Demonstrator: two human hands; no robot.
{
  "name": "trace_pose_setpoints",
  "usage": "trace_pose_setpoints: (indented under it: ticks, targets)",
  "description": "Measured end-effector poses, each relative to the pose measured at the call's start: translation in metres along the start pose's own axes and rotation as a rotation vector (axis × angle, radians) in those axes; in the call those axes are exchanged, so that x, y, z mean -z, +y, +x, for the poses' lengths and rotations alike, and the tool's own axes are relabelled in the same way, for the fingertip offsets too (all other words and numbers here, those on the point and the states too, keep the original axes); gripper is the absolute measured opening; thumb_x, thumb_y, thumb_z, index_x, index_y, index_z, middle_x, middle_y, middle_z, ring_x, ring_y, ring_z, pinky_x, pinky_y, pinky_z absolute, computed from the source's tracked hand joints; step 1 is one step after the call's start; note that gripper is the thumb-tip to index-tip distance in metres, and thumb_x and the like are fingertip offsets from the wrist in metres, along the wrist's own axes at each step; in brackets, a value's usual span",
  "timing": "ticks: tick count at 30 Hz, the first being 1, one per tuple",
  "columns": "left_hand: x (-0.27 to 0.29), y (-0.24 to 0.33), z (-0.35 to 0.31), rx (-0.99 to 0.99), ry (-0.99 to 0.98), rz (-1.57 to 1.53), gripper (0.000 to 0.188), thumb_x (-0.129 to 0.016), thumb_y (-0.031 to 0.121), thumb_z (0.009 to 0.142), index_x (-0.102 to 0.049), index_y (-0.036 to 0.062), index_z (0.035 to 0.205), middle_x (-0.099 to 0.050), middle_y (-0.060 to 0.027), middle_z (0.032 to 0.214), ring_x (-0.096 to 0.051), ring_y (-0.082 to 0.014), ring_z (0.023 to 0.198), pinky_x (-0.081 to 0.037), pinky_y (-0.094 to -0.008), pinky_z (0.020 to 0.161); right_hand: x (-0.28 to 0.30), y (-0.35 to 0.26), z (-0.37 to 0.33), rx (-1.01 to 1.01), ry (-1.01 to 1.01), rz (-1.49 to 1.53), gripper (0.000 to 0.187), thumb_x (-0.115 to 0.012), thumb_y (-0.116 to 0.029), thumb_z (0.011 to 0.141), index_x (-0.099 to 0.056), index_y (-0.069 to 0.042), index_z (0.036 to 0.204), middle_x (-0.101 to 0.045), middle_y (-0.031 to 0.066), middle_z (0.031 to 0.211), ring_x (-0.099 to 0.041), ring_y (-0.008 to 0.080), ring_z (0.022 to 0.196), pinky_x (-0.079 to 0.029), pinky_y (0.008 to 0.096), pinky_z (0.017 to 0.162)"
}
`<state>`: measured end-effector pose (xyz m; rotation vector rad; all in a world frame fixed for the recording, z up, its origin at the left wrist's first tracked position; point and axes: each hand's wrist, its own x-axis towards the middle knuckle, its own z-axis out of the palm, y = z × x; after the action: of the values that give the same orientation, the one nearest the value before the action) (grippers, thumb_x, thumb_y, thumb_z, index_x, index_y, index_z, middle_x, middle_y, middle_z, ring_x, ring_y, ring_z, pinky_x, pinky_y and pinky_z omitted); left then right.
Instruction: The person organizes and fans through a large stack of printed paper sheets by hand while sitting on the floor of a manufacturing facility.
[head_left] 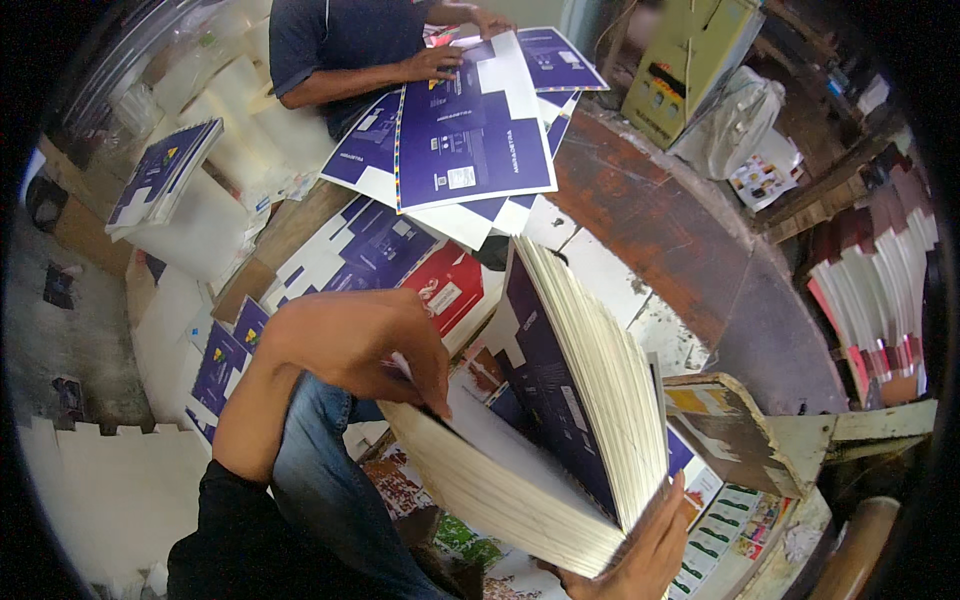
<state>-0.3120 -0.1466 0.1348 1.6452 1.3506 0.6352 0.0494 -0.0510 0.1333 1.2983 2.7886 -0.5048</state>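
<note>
A thick stack of purple-and-white printed card sheets [600, 400] stands tilted in front of me, parted into two halves in a V. Purple print shows on the inner face of the right half, while a pale inner face shows on the left half [480, 470]. My left hand [365, 345] is bent over the upper left corner of the left half, fingers closed on its edge. Low down at the right, my right hand [640, 550] grips the stack's bottom corner where the halves meet. Part of that hand is hidden behind the sheets.
Across from me, a person's hand [435, 65] rests on large purple printed sheets [470, 140]. A red printed sheet [450, 295] lies beyond my left hand. More stacked sheets [165, 175] stand at far left. A worn board [735, 425] and a bundled stack [870, 290] are at right.
</note>
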Motion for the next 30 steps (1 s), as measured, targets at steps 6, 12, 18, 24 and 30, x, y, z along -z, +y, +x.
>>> trace_pose_setpoints:
  ticks: [6,12,18,24,30]
  targets:
    - [0.002,-0.011,0.008,-0.124,-0.133,-0.046,0.017,-0.073,0.006,0.082,-0.078,0.0035,0.098,-0.075,-0.0135,0.097,-0.072,-0.0273,0.089,-0.055,-0.0350,0.082,0.000,-0.001,0.002,0.000,0.005,0.019,0.134,-0.092,-0.041,0.052,-0.020,0.004,0.156,-0.037,0.0279,0.152,-0.042,0.0486,0.131,-0.036,0.0523,0.109]
    - [-0.009,-0.008,0.014,-0.069,0.095,0.170,0.015,-0.072,0.013,0.085,-0.078,0.0070,0.097,-0.075,-0.0093,0.097,-0.070,-0.0269,0.088,-0.055,-0.0380,0.079,0.003,0.000,0.002,-0.016,-0.024,0.027,0.136,-0.092,-0.039,0.050,-0.019,0.003,0.157,-0.039,0.0285,0.150,-0.042,0.0488,0.131,-0.036,0.0516,0.109]
    - [-0.030,-0.003,0.043,-0.099,0.400,0.608,0.018,-0.079,0.021,0.077,-0.073,0.0116,0.091,-0.068,-0.0046,0.088,-0.066,-0.0267,0.089,-0.051,-0.0412,0.087,0.000,0.003,0.002,-0.001,0.005,-0.027,0.132,-0.093,-0.029,0.049,-0.023,0.003,0.156,-0.046,0.0275,0.138,-0.047,0.0469,0.122,-0.039,0.0509,0.103]
    - [-0.049,0.004,0.059,-0.129,0.567,0.846,0.025,-0.081,0.023,0.072,-0.067,0.0132,0.089,-0.063,-0.0022,0.092,-0.062,-0.0252,0.099,-0.047,-0.0405,0.095,-0.002,0.007,-0.001,0.072,0.040,-0.019,0.133,-0.094,-0.027,0.048,-0.021,0.004,0.155,-0.045,0.0295,0.138,-0.046,0.0465,0.124,-0.039,0.0509,0.104]
    - [-0.062,0.023,0.067,-0.183,0.642,0.996,0.027,-0.075,0.032,0.081,-0.066,0.0112,0.095,-0.064,-0.0052,0.096,-0.063,-0.0250,0.100,-0.049,-0.0416,0.086,0.002,0.000,-0.006,0.101,0.089,0.018,0.116,-0.087,-0.029,0.059,-0.026,0.004,0.152,-0.047,0.0304,0.135,-0.049,0.0490,0.120,-0.042,0.0514,0.100]
